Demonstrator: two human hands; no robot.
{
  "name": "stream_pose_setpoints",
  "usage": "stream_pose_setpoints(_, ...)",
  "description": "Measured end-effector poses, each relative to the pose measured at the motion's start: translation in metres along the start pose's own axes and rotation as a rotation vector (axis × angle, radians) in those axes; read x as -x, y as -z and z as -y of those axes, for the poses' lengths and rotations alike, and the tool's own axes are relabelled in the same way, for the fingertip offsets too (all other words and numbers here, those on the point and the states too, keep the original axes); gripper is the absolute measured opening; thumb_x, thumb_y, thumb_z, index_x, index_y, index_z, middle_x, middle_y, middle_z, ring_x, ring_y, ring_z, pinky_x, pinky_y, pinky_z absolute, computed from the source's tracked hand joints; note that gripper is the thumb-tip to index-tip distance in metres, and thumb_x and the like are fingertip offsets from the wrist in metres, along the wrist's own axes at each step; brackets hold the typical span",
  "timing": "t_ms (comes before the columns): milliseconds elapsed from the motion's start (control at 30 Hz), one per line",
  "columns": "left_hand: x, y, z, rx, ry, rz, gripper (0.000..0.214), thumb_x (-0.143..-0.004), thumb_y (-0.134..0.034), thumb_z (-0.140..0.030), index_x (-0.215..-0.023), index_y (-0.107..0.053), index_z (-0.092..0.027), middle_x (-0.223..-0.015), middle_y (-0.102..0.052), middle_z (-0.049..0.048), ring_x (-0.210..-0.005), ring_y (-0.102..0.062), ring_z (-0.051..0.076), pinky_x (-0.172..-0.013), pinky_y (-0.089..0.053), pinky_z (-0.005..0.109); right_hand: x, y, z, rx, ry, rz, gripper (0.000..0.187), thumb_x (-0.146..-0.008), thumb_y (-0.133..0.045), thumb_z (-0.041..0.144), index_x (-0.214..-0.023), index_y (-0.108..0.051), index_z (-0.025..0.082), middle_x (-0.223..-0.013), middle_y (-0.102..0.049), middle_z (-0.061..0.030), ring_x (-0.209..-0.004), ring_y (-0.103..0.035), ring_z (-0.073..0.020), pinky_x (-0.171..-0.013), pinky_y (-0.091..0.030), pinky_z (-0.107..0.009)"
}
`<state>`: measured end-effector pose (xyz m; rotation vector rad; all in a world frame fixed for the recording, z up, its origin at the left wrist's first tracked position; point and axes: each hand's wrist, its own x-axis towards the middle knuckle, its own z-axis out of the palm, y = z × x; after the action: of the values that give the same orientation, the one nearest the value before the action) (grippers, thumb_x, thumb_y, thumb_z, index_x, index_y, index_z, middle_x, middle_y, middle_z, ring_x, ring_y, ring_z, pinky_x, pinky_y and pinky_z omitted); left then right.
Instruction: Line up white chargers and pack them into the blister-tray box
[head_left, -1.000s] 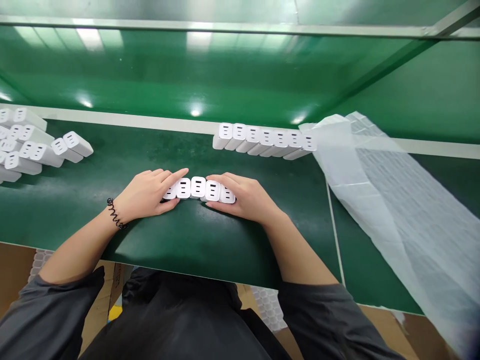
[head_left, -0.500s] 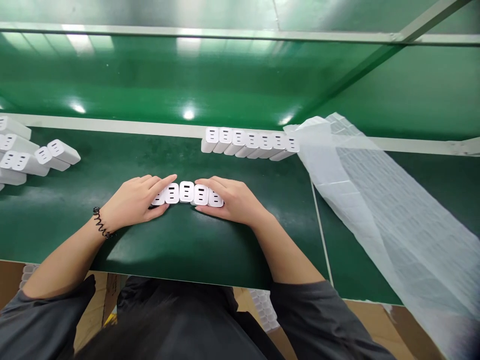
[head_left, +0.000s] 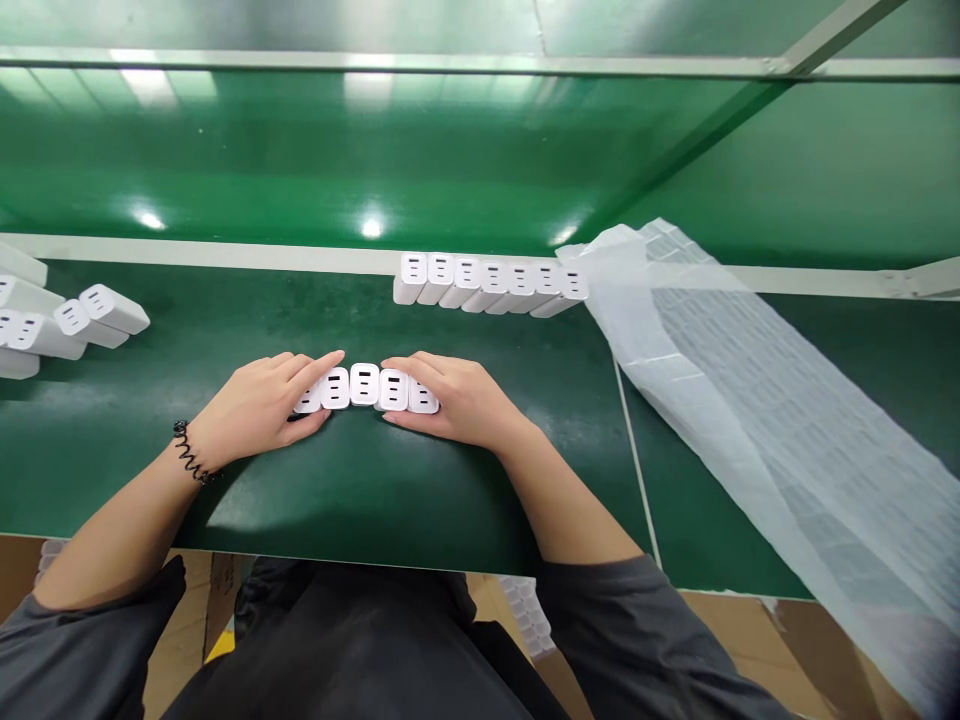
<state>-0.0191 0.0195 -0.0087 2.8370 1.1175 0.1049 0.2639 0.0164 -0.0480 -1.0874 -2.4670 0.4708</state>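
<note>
A short row of white multi-port USB chargers (head_left: 364,384) stands on the green table, port faces up. My left hand (head_left: 262,405) is closed round the left end, thumb on the near side and fingers on the far side. Gripping the right end the same way is my right hand (head_left: 450,398). The middle charger sits slightly farther from me than its neighbours. My palms and fingers partly cover the two end chargers. Beyond my hands, a second row of white chargers (head_left: 493,285) stands against the pale rail at the back.
More white chargers (head_left: 97,315) stand in a loose group at the far left. A translucent plastic sheet (head_left: 750,420) drapes across the table's right side and over its front edge, touching the back row's right end. Cardboard boxes (head_left: 187,620) are below the table edge.
The whole view has shifted slightly, so everything appears a little farther left. Both hands keep their hold on the chargers, with no clear movement on the table.
</note>
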Motion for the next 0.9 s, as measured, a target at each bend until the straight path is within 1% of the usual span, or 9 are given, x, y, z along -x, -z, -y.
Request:
stream_pose_setpoints(200,0.0,-0.001,0.0,-0.008,-0.013,-0.021,0.054,-0.099,-0.048,-0.043,-0.144,-0.044,-0.013,-0.105,-0.068,0.0085,-0.087,-0.065,0.022,-0.072,-0.051,0.033,0.002,0.0,0.0,0.002,-0.005,0.001,0.051,-0.092,-0.06,0.054,-0.127,-0.059,0.016,-0.104,-0.072,-0.0087,-0.081,-0.068,-0.0214,-0.067,-0.049,-0.031)
stream_pose_setpoints(267,0.0,-0.001,0.0,-0.012,-0.016,-0.024,0.054,-0.099,-0.048,-0.043,-0.144,-0.044,-0.014,-0.105,-0.068,0.0083,-0.087,-0.065,0.022,-0.072,-0.051,0.033,0.002,0.001,0.0,0.007,-0.003,0.011,0.061,-0.091,-0.059,0.06,-0.132,-0.055,0.015,-0.104,-0.072,-0.0096,-0.082,-0.068,-0.0227,-0.067,-0.049,-0.032)
stream_pose_setpoints(367,0.0,-0.001,0.001,-0.017,-0.014,-0.022,0.055,-0.099,-0.048,-0.043,-0.144,-0.044,-0.014,-0.105,-0.068,0.0083,-0.086,-0.065,0.022,-0.071,-0.051,0.033,0.004,0.004,-0.002,-0.018,-0.012,-0.005,0.083,-0.085,-0.055,0.075,-0.143,-0.046,0.015,-0.105,-0.073,-0.0106,-0.083,-0.07,-0.0243,-0.067,-0.051,-0.033)
stream_pose_setpoints(433,0.001,0.0,0.001,-0.016,-0.008,-0.015,0.055,-0.099,-0.048,-0.044,-0.145,-0.043,-0.014,-0.105,-0.068,0.0085,-0.086,-0.065,0.022,-0.071,-0.051,0.033,0.005,0.005,-0.004,-0.041,-0.018,-0.039,0.088,-0.084,-0.05,0.079,-0.143,-0.045,0.016,-0.104,-0.074,-0.0096,-0.084,-0.071,-0.0241,-0.068,-0.051,-0.033)
stream_pose_setpoints(533,0.001,0.0,0.001,-0.01,0.003,0.0,0.056,-0.099,-0.048,-0.045,-0.146,-0.042,-0.015,-0.106,-0.068,0.0089,-0.087,-0.065,0.022,-0.072,-0.051,0.033,0.005,0.005,-0.006,-0.035,-0.005,-0.079,0.079,-0.087,-0.05,0.077,-0.138,-0.051,0.016,-0.099,-0.074,-0.0071,-0.084,-0.071,-0.0228,-0.069,-0.051,-0.032)
stream_pose_setpoints(667,0.002,0.0,0.0,-0.009,0.009,0.008,0.058,-0.098,-0.049,-0.046,-0.147,-0.041,-0.015,-0.106,-0.068,0.0091,-0.086,-0.065,0.022,-0.073,-0.05,0.032,0.005,0.006,-0.004,-0.007,0.012,-0.081,0.066,-0.088,-0.06,0.064,-0.134,-0.054,0.017,-0.095,-0.074,-0.0046,-0.079,-0.07,-0.0199,-0.067,-0.05,-0.03)
stream_pose_setpoints(767,0.002,0.001,0.0,-0.002,0.019,0.02,0.061,-0.098,-0.051,-0.049,-0.148,-0.039,-0.016,-0.108,-0.068,0.0096,-0.087,-0.065,0.022,-0.073,-0.05,0.033,0.004,0.008,0.0,0.009,0.036,-0.081,0.061,-0.088,-0.063,0.057,-0.133,-0.054,0.017,-0.092,-0.073,-0.0044,-0.078,-0.068,-0.0192,-0.066,-0.05,-0.03)
stream_pose_setpoints(833,0.003,0.003,0.001,0.008,0.027,0.021,0.066,-0.096,-0.053,-0.052,-0.149,-0.037,-0.016,-0.111,-0.067,0.01,-0.088,-0.066,0.023,-0.074,-0.05,0.033,0.003,0.01,0.002,0.023,0.074,-0.127,0.059,-0.087,-0.065,0.055,-0.131,-0.055,0.017,-0.096,-0.072,-0.0064,-0.083,-0.067,-0.0208,-0.068,-0.051,-0.031)
stream_pose_setpoints(900,0.004,0.006,0.002,0.012,0.025,0.0,0.072,-0.093,-0.055,-0.057,-0.149,-0.036,-0.016,-0.114,-0.067,0.0103,-0.091,-0.067,0.024,-0.074,-0.051,0.034,0.001,0.011,0.004,0.04,0.118,-0.209,0.057,-0.085,-0.068,0.053,-0.127,-0.056,0.016,-0.102,-0.07,-0.0094,-0.088,-0.065,-0.023,-0.072,-0.053,-0.034)
